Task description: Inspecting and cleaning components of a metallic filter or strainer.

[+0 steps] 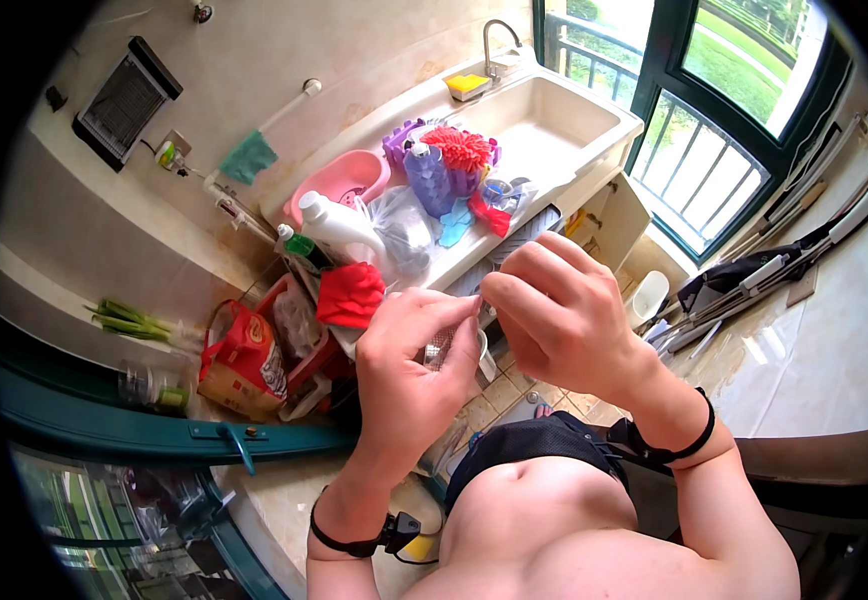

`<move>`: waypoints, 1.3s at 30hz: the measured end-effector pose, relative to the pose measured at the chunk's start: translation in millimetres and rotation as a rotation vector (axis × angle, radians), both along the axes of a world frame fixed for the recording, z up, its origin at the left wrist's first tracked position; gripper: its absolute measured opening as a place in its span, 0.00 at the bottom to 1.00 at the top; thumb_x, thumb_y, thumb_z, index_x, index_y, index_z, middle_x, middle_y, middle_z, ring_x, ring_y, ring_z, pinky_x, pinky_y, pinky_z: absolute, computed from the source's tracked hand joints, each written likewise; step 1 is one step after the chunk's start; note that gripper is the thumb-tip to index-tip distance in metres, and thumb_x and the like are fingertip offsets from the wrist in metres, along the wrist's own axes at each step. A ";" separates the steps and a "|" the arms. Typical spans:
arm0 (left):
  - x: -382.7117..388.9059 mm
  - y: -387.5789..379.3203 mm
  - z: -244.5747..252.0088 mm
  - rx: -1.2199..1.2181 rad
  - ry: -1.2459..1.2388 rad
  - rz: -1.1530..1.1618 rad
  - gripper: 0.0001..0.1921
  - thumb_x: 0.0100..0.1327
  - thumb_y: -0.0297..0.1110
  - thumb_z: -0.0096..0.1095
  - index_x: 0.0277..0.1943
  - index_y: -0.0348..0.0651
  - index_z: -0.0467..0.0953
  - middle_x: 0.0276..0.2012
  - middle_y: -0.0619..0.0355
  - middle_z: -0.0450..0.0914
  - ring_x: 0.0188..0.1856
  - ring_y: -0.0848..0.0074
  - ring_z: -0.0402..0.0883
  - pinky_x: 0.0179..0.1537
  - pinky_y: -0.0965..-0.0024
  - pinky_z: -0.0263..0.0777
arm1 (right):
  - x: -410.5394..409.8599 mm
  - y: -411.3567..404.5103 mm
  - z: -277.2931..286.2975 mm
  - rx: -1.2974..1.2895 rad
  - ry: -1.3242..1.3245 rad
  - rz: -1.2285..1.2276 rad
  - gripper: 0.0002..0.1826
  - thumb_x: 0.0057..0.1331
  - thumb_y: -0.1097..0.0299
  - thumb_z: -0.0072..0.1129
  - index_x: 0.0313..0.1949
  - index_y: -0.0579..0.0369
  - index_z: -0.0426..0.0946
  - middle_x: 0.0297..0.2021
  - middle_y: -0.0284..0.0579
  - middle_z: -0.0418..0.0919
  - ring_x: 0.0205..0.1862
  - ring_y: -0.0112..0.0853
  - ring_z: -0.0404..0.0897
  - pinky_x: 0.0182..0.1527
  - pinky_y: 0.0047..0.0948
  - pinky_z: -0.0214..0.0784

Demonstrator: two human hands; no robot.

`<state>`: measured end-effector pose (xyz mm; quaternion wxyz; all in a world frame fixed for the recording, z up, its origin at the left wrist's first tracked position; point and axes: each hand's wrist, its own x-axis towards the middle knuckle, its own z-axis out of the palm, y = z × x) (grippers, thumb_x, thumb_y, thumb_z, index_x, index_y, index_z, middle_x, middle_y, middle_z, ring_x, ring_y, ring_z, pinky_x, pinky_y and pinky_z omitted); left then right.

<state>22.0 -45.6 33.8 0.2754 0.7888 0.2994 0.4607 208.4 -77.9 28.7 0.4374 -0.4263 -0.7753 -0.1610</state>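
My left hand (417, 360) and my right hand (565, 322) are raised before my chest, fingertips nearly meeting. The left thumb and forefinger are pinched together; the right fingers are curled in. Whatever might be between the fingertips is too small or hidden to tell. Through the gap in the left hand a meshed surface (440, 346) shows. Behind the hands, a red cloth (351, 294), a white plastic jug (340, 229), a clear plastic bag (404, 232) and a purple bottle (429, 180) crowd the near end of a sink counter (452, 266).
A pink basin (342, 184), a purple basket (401, 140) and a red chenille mitt (458, 147) stand near the sink (539, 120). Below left are a red shopping bag (242, 360) and a green door (156, 427). Poles (764, 277) lean at right, past an open cabinet door (621, 221).
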 end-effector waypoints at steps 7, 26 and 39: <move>-5.0 5.9 -5.6 -0.024 0.042 -0.016 0.06 0.59 0.17 0.69 0.39 0.34 0.85 0.35 0.51 0.84 0.37 0.65 0.82 0.40 0.67 0.75 | -1.5 -3.1 5.8 -0.074 -0.096 -0.031 0.14 0.50 0.76 0.68 0.37 0.55 0.76 0.31 0.42 0.72 0.33 0.38 0.75 0.33 0.35 0.72; -16.1 12.3 -1.9 -0.070 0.044 -0.114 0.04 0.64 0.17 0.65 0.41 0.31 0.84 0.35 0.55 0.83 0.38 0.76 0.81 0.42 0.74 0.74 | 5.3 3.7 2.5 -0.078 -0.170 -0.023 0.10 0.57 0.71 0.68 0.34 0.54 0.74 0.29 0.39 0.72 0.32 0.35 0.78 0.28 0.32 0.72; -20.6 10.2 2.7 -0.215 0.012 -0.122 0.04 0.66 0.18 0.63 0.40 0.30 0.85 0.35 0.58 0.82 0.39 0.80 0.80 0.44 0.76 0.73 | 8.9 -2.0 -0.4 -0.022 -0.020 0.017 0.16 0.58 0.69 0.73 0.43 0.54 0.79 0.36 0.40 0.79 0.37 0.38 0.82 0.33 0.34 0.77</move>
